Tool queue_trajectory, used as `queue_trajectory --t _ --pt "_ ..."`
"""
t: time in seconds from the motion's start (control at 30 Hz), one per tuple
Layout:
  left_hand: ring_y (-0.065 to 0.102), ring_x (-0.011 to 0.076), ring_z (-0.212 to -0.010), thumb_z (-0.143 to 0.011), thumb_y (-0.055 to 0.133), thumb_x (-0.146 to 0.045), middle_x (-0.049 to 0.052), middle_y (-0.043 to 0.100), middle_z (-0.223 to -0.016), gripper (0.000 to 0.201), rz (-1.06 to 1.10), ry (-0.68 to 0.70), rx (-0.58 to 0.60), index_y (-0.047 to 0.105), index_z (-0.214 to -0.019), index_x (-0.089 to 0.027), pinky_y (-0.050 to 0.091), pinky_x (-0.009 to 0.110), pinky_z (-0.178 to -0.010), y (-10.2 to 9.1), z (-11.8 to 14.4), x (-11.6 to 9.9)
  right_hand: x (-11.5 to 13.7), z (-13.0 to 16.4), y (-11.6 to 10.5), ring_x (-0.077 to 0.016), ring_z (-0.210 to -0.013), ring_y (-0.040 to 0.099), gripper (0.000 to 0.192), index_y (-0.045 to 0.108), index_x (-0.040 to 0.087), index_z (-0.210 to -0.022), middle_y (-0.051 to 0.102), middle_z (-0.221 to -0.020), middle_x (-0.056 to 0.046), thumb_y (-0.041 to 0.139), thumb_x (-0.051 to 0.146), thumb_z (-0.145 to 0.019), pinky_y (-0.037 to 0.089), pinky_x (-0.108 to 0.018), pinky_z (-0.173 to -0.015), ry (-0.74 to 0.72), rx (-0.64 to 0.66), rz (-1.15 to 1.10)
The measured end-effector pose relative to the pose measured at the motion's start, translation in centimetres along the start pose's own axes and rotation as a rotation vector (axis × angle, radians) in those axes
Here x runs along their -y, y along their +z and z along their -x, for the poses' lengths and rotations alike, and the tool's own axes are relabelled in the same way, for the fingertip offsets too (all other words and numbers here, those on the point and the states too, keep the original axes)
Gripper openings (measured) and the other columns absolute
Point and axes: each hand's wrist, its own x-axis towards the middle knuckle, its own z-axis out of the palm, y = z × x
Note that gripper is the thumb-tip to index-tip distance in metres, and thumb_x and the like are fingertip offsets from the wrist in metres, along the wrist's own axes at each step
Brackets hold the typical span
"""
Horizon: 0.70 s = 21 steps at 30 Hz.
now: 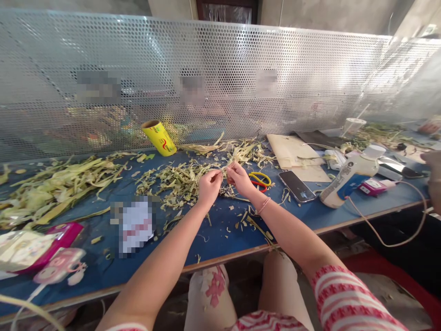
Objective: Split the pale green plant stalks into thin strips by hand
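Note:
My left hand [210,186] and my right hand [239,178] are close together above the table, fingers pinched. Something small and pale shows between the fingertips, too small to make out. Beneath and behind them lies a loose heap of pale green dried plant scraps [181,184]. Longer straw-coloured plant strips [246,151] are heaped just beyond. To the right of my right hand, a pair of scissors [261,178] shows one yellow and one red handle loop; the blades are hidden. Small plant bits lie scattered on the blue tabletop [220,234] nearer to me.
A perforated metal screen [220,87] stands along the back. At left are long leafy strips [58,188], a yellow tube [159,138] and a magenta pack [51,246]. At right are a phone [296,186], a white bottle [351,177], cardboard [292,154] and a cable [386,243].

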Motion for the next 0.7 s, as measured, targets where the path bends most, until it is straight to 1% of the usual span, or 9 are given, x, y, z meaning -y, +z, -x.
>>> queue_trajectory --t 0.1,0.17,0.27,0.37,0.43,0.5,0.57,0.7 --pt "0.065 0.0205 -0.074 -0.072 0.06 -0.031 0.009 0.074 -0.078 0.022 0.023 -0.037 -0.005 0.072 -0.076 -0.014 0.051 0.032 -0.069 0.0 0.0 -0.4 0.1 0.0 0.1 -0.0039 -0.043 0.022 0.033 0.039 0.022 -0.075 0.029 -0.048 0.013 0.063 0.044 -0.078 0.021 -0.021 -0.045 -0.002 -0.001 -0.005" --pt "0.066 0.0216 -0.077 -0.072 0.06 -0.031 0.009 0.074 -0.079 0.021 0.042 -0.059 -0.006 0.073 -0.076 -0.014 0.051 0.033 -0.072 -0.1 0.0 -0.5 0.2 0.0 0.1 -0.004 -0.043 0.023 0.034 0.038 0.022 -0.075 0.03 -0.048 0.012 0.063 0.045 -0.078 0.021 -0.021 -0.045 -0.001 -0.007 0.001" --pt "0.065 0.0204 -0.076 -0.071 0.063 -0.032 0.007 0.073 -0.077 0.021 0.079 -0.091 -0.006 0.073 -0.077 -0.015 0.05 0.032 -0.071 -0.1 0.0 -0.2 0.4 0.1 0.2 -0.0043 -0.043 0.023 0.035 0.037 0.023 -0.074 0.029 -0.048 0.012 0.063 0.046 -0.077 0.022 -0.021 -0.046 0.004 -0.02 0.016" --pt "0.058 0.0148 -0.064 -0.068 0.067 -0.034 0.003 0.069 -0.07 0.022 0.173 -0.134 0.006 0.071 -0.079 -0.015 0.045 0.027 -0.061 0.2 -0.1 0.5 0.5 0.2 0.3 -0.0044 -0.044 0.022 0.034 0.038 0.023 -0.074 0.028 -0.049 0.012 0.063 0.046 -0.077 0.023 -0.021 -0.046 0.007 -0.039 0.02" --pt "0.05 0.0102 -0.053 -0.066 0.068 -0.033 -0.001 0.061 -0.059 0.023 0.303 -0.197 0.023 0.069 -0.081 -0.016 0.038 0.024 -0.052 0.5 -0.1 0.8 0.5 0.1 0.3 -0.0043 -0.044 0.022 0.032 0.039 0.022 -0.074 0.028 -0.049 0.012 0.063 0.044 -0.077 0.023 -0.021 -0.046 0.007 -0.062 0.024" --pt "0.043 0.0073 -0.046 -0.065 0.067 -0.031 -0.004 0.055 -0.054 0.023 0.444 -0.272 0.047 0.065 -0.083 -0.016 0.032 0.022 -0.046 0.6 -0.1 0.8 0.5 0.0 0.1 -0.0043 -0.044 0.023 0.031 0.041 0.022 -0.074 0.028 -0.049 0.012 0.063 0.044 -0.076 0.022 -0.021 -0.045 0.021 -0.101 0.035" --pt "0.043 0.0066 -0.043 -0.065 0.064 -0.028 -0.003 0.058 -0.055 0.024 0.551 -0.333 0.071 0.063 -0.085 -0.016 0.032 0.021 -0.045 0.6 -0.2 0.4 0.5 -0.1 -0.1 -0.0043 -0.044 0.023 0.032 0.04 0.022 -0.074 0.026 -0.05 0.012 0.064 0.044 -0.075 0.02 -0.02 -0.044 0.042 -0.152 0.041" --pt "0.054 0.0094 -0.049 -0.064 0.06 -0.026 0.001 0.067 -0.062 0.025 0.652 -0.388 0.06 0.058 -0.087 -0.016 0.041 0.022 -0.05 0.1 -0.3 -0.7 0.3 -0.4 -0.6 -0.0041 -0.043 0.023 0.033 0.038 0.022 -0.072 0.026 -0.051 0.012 0.063 0.043 -0.073 0.019 -0.02 -0.043 0.059 -0.255 0.049"
